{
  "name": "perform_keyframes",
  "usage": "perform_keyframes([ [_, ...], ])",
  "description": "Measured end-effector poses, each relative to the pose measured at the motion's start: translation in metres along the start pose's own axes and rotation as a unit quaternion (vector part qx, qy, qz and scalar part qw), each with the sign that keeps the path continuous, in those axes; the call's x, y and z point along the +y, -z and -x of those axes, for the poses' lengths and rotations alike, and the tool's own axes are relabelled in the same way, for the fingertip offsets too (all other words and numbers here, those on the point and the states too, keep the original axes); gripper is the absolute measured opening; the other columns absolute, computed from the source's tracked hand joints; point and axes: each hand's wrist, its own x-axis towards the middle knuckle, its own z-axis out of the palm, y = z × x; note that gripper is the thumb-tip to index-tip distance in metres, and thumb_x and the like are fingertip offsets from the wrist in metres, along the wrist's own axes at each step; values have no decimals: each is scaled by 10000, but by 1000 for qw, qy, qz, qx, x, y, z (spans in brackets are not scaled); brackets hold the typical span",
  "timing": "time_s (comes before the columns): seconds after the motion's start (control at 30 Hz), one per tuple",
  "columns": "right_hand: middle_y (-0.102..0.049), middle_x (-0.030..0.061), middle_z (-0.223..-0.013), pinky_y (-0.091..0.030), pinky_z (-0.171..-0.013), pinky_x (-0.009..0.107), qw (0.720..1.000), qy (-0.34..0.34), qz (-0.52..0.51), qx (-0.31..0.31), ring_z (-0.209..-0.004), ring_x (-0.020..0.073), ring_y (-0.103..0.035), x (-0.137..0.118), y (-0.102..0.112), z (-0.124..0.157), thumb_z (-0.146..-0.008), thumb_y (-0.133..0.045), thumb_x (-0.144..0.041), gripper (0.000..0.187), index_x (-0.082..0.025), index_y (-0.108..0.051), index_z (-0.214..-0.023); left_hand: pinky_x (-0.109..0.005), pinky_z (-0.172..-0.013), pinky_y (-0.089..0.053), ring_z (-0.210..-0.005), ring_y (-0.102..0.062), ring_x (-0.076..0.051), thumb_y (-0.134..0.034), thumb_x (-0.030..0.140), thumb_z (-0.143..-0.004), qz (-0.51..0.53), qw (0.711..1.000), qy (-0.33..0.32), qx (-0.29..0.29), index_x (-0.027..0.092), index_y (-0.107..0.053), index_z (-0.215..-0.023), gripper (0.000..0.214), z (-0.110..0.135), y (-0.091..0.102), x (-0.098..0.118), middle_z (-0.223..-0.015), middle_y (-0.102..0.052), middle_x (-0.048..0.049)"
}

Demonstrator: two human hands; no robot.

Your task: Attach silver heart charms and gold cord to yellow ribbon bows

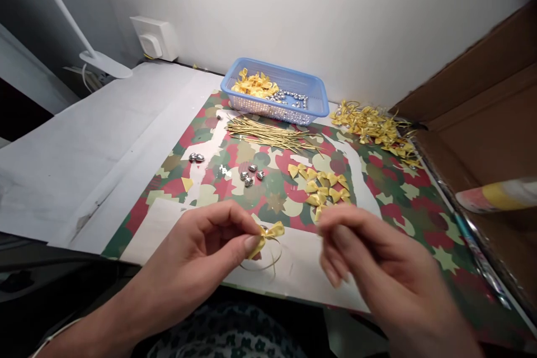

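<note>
Between the thumb and fingertips of my left hand [205, 249] is a yellow ribbon bow [274, 230]; that hand is closed on it. A thin cord [280, 251] loops down from the bow, and a small shiny bead seems to sit at its knot. My right hand [373, 260], slightly blurred, is apart from the bow, with thumb and index finger pressed together. Whatever it may hold is hidden. Just beyond it lies a group of yellow bows [321, 183]. Several silver beads [248, 181] rest on the patterned sheet in front of my left hand.
Farther back is a bundle of gold cords [271, 135]. Behind it stands a blue basket [316, 86] with bows and silver beads. A heap of corded bows [373, 128] lies at the back right, beside a cardboard box [474, 100]. More beads [196, 158] sit left.
</note>
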Motion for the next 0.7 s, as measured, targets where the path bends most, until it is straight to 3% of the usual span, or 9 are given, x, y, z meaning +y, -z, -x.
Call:
perform_keyframes([
  [0.1, -632, -26, -723, -452, -525, 223, 995, -40, 8, -87, -569, 99, -553, -3, -16, -28, -1054, -595, -300, 177, -208, -720, -968, -176, -679, -555, -744, -672, -134, -729, 227, -957, -1, 1000, 0, -18, 214, -765, -872, 94, 1, -1, 1, -804, -733, -3],
  [0.23, -631, -19, -710, -402, -558, 242, 987, -65, 41, -142, -646, 118, -550, -2, -31, -36, -1036, -595, -326, 284, -198, -687, -800, -183, -745, -585, -823, -720, -152, -715, 224, -972, -39, 999, -13, -11, 228, -776, -925, 77, 0, -2, 0, -887, -770, -9],
  [0.4, -576, -24, -676, -371, -531, 236, 991, -79, 10, -108, -612, 112, -495, 3, -36, -30, -1029, -581, -313, 299, -192, -659, -767, -165, -694, -577, -755, -711, -133, -772, 246, -946, -21, 1000, 0, 8, 230, -792, -865, 85, -6, -2, -3, -827, -775, 5],
  [0.53, -566, -20, -699, -354, -443, 217, 993, -97, -71, -14, -519, 93, -427, 11, -43, -21, -1050, -561, -408, 306, -188, -675, -870, -139, -656, -561, -705, -699, -111, -838, 241, -900, -1, 999, 24, 31, 234, -781, -817, 101, -12, 4, -5, -749, -757, 27],
  [0.6, -624, 5, -768, -398, -459, 213, 990, -99, -94, -20, -534, 94, -463, 14, -51, -12, -1013, -610, -385, 242, -184, -719, -935, -131, -664, -560, -715, -703, -105, -860, 243, -885, 12, 999, 25, 47, 238, -776, -815, 109, -13, 6, -6, -761, -764, 34],
  [0.7, -677, 28, -860, -450, -502, 218, 985, -105, -114, -76, -571, 97, -517, 16, -69, -1, -844, -748, -248, 112, -177, -761, -929, -139, -643, -567, -702, -710, -113, -879, 238, -859, 26, 998, 23, 55, 232, -771, -801, 123, -14, 7, -8, -757, -764, 31],
])
